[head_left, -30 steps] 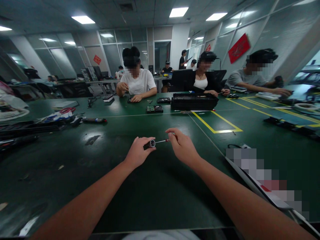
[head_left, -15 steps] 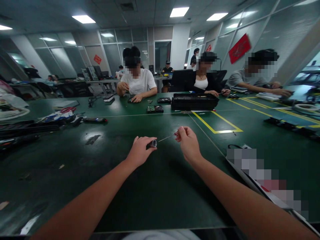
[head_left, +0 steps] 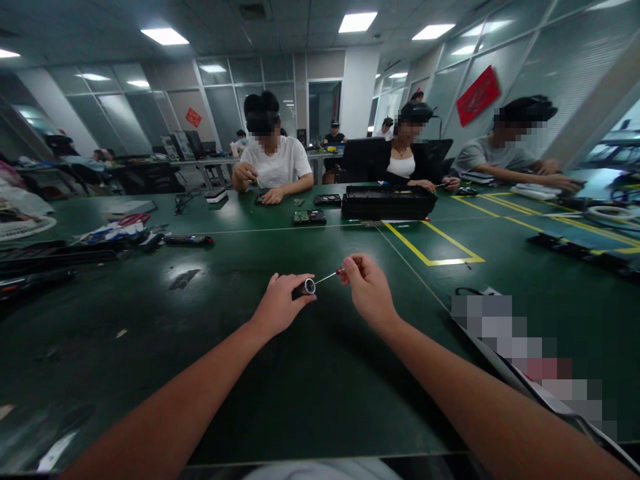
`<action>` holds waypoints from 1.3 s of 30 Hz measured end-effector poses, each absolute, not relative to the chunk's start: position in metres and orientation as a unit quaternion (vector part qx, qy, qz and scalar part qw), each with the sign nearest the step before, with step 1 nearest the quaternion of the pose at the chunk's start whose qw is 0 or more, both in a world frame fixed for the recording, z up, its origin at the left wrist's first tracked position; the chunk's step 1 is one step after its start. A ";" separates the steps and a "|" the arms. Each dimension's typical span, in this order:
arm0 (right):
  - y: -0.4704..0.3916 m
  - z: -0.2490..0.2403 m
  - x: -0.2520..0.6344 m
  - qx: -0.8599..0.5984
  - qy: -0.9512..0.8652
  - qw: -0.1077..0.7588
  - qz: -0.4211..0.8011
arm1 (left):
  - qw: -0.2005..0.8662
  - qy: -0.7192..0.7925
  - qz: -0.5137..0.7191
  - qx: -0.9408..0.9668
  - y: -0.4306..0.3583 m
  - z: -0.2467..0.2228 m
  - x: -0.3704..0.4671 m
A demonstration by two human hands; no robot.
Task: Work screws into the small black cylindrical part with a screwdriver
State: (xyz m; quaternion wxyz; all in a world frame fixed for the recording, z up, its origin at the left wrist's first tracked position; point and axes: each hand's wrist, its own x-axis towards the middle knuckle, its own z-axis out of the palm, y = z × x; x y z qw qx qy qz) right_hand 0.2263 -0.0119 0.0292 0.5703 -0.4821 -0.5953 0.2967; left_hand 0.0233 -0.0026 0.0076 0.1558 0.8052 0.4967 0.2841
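My left hand [head_left: 279, 301] is closed around a short dark cylinder with a silver ring at its end [head_left: 310, 287], and that round end faces right and toward me. In my right hand [head_left: 373, 291] is a thin screwdriver [head_left: 327, 277], pinched near its reddish handle. Its slim metal shaft points left, with the tip at the rim of the cylinder; whether it touches or goes inside I cannot tell. Both hands are above the green tabletop [head_left: 310, 393].
Across the table lie an opened device with a green circuit board [head_left: 309, 217] and a long black casing [head_left: 390, 203]. Tools and cables, including a dark pen-shaped tool [head_left: 189, 240], lie at left. Several people sit opposite. Yellow tape [head_left: 455, 262] marks the right side.
My right hand has moved slightly left, bringing the screwdriver tip from just short of the cylinder to its rim. The left hand stays in place, still holding the cylinder.
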 end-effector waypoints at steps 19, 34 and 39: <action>-0.014 0.035 0.233 -0.581 -0.633 0.493 0.138 | 0.166 0.490 0.291 0.804 -0.003 0.005 0.019; -0.017 0.040 0.236 -0.497 -0.748 0.408 0.161 | 0.139 0.497 0.302 0.802 -0.001 0.007 0.016; -0.016 0.039 0.233 -0.530 -0.738 0.394 0.135 | 0.138 0.496 0.298 0.804 -0.002 0.005 0.017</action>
